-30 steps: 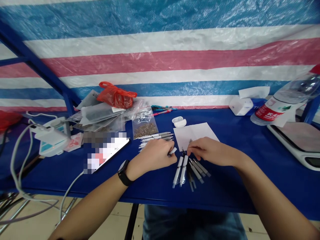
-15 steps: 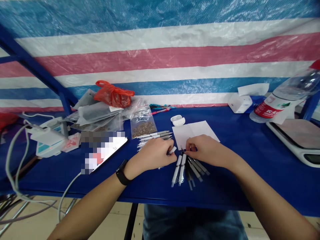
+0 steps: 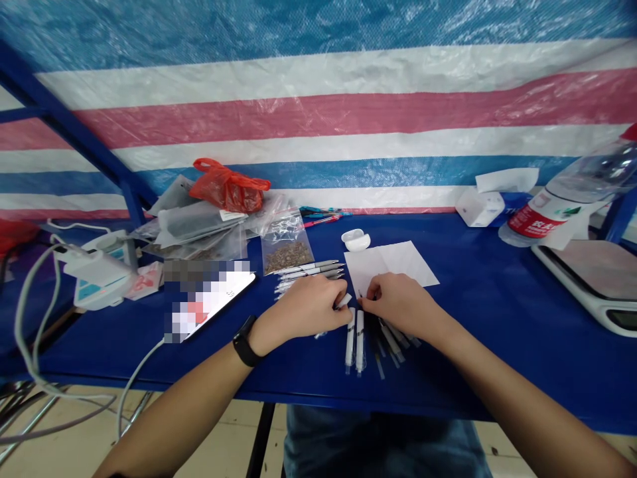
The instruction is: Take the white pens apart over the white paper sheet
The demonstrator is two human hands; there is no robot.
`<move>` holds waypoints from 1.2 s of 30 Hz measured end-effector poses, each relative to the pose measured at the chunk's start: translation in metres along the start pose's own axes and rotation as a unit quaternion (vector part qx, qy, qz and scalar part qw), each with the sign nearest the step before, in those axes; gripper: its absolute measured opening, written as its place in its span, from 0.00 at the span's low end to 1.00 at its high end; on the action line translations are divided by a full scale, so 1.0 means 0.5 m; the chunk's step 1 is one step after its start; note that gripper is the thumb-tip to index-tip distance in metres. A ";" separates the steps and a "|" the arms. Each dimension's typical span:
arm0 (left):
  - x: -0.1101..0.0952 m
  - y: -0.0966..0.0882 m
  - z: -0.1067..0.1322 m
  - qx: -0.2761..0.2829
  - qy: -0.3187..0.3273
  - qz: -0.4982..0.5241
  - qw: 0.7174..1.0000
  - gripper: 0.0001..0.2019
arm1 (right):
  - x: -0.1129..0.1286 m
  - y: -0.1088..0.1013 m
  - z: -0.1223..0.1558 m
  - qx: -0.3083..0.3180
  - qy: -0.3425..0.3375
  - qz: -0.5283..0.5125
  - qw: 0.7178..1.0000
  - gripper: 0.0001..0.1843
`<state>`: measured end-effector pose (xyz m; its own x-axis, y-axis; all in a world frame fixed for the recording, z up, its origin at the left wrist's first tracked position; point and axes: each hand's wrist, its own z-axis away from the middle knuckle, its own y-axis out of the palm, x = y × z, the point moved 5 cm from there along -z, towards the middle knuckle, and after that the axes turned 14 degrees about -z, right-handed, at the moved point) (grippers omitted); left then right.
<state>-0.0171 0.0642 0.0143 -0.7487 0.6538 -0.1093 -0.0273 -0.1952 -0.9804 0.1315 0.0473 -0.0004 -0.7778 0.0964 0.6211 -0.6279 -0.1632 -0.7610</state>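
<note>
My left hand is closed around a small white piece, perhaps part of a pen; most of it is hidden by the fingers. Thumb and forefinger pinched, my right hand is at the top ends of two white pen barrels lying side by side. What those fingertips hold, if anything, is too small to make out. Under and beside the right hand, several grey pen parts fan out, with thin refill-like tubes among them. Several assembled white-and-grey pens lie behind my left hand.
A sheet of white paper and a white earbud case lie behind the hands. A lit phone, a bag of brown bits and a red plastic bag are leftward. At right are a bottle and a scale.
My right hand has shifted slightly left over the barrels' top ends. The two white barrels have swung to lie straighter. My left hand keeps nearly the same place and grip.
</note>
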 end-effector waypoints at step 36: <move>-0.004 0.002 -0.003 -0.020 0.009 -0.001 1.000 0.11 | 0.018 0.011 0.003 0.000 0.029 -0.034 0.999 0.07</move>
<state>-0.0144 0.0638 0.0132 -0.7369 0.6671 -0.1094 -0.0024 -0.1645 -0.9864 0.1208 0.0460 0.0011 -0.7332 0.1634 0.6601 -0.6799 -0.1534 -0.7171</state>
